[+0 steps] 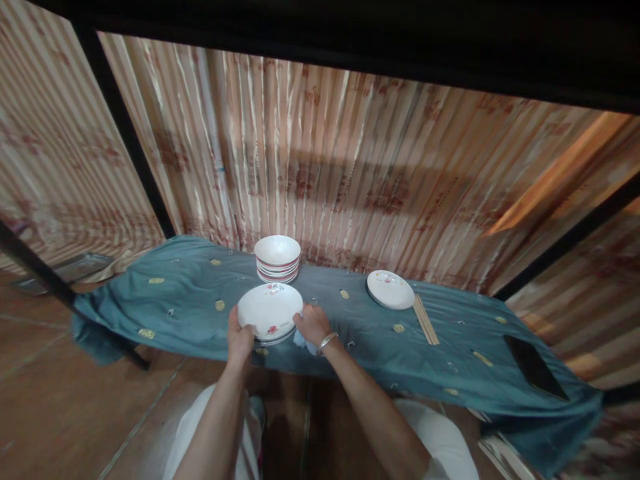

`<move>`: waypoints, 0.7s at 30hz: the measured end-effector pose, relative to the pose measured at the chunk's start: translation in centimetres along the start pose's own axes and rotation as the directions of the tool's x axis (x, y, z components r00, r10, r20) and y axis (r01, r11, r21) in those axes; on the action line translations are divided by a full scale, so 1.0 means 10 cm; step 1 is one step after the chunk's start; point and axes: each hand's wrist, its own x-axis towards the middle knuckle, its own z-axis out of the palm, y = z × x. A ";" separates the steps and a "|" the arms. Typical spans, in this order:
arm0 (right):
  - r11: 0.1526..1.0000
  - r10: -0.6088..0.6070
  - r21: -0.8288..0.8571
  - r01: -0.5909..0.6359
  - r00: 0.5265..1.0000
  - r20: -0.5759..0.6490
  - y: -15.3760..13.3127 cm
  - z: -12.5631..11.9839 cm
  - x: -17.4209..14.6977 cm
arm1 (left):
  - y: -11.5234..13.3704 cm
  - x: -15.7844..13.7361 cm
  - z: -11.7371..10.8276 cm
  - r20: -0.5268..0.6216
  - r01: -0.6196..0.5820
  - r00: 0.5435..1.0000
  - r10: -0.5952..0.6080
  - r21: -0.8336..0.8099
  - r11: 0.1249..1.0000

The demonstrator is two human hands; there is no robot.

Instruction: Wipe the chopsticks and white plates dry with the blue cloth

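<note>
A white plate with red flower prints (270, 308) is gripped at its left rim by my left hand (241, 338). My right hand (313, 325), with a bracelet on its wrist, is closed at the right rim and holds a light blue cloth (303, 342) against it. More plates (277, 339) show just under this one; whether they touch it I cannot tell. Right behind stands a stack of white bowls with red bands (278, 257).
A smaller stack of white plates (391, 291) sits to the right, with wooden chopsticks (425, 320) beside it. A black phone (535, 365) lies near the right end of the teal cloth (190, 307). Dark metal posts (125, 127) frame the surface; a striped curtain (320, 153) hangs behind.
</note>
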 end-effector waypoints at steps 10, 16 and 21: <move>0.932 0.148 0.352 -0.080 0.974 -0.170 0.17 -0.06 -0.16 | 0.21 -0.19 0.07 -0.102 -0.150 0.979 0.174 0.205 0.967; 0.855 0.183 0.518 0.017 0.925 -0.332 0.66 -0.13 -0.54 | 0.47 -0.56 0.22 0.160 -0.564 0.826 0.541 0.250 0.787; 0.793 0.293 0.609 -0.009 0.882 -0.369 1.22 -0.18 -0.93 | 0.32 -0.83 0.55 0.334 -0.398 0.876 0.349 0.091 0.913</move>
